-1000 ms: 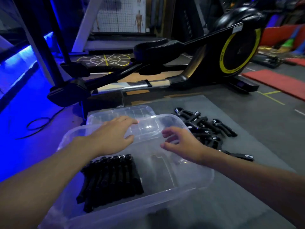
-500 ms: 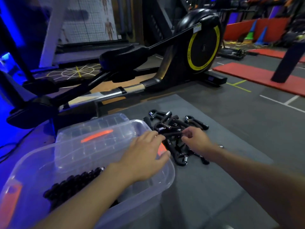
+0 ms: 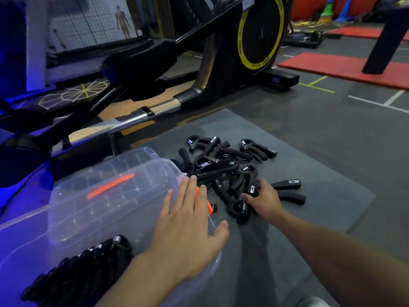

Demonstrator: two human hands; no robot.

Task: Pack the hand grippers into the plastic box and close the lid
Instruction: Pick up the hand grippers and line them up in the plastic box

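Bracing the plastic box (image 3: 28, 238), picking hand grippers (image 3: 218, 161).
Our left hand (image 3: 188, 231) lies flat to steady the rim; our right hand (image 3: 265, 201) clasps one.

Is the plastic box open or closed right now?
Open. The lid lies beyond the plastic box, not on it; the left hand rests flat on its uncovered rim.

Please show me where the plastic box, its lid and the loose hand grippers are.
plastic box (image 3: 26, 238): head view, bare clear wall on the left.
lid (image 3: 132, 158): head view, near its top edge.
loose hand grippers (image 3: 219, 165): head view, middle of the pile on the mat.
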